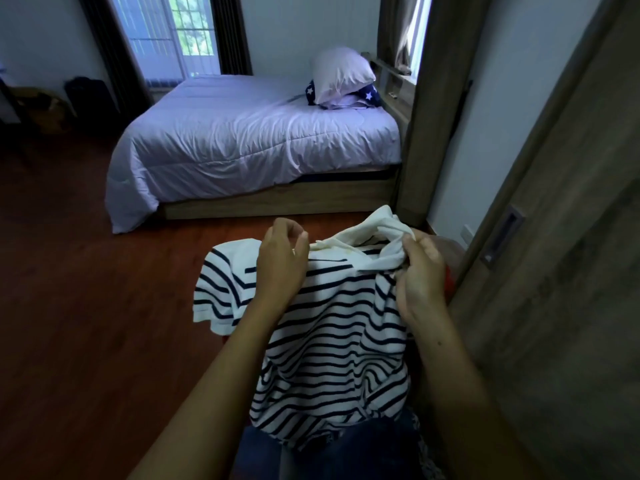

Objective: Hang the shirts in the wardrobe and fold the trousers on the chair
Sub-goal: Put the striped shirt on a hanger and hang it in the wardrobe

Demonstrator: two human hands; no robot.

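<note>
A white shirt with dark blue stripes and a plain white collar (329, 327) hangs in front of me, held up in the air. My left hand (280, 261) pinches its left shoulder seam near the collar. My right hand (420, 275) grips the bunched collar on the right side. The shirt's hem drapes down over dark blue cloth (349, 448) at the bottom of the view. A wooden wardrobe door (554, 306) with a recessed handle (502, 239) stands close on the right.
A bed with a white duvet (249, 140) and pillows (341, 77) stands ahead on the reddish wooden floor (86, 306). A wooden post (429, 126) rises beside the bed. Something red (450, 282) shows behind my right hand.
</note>
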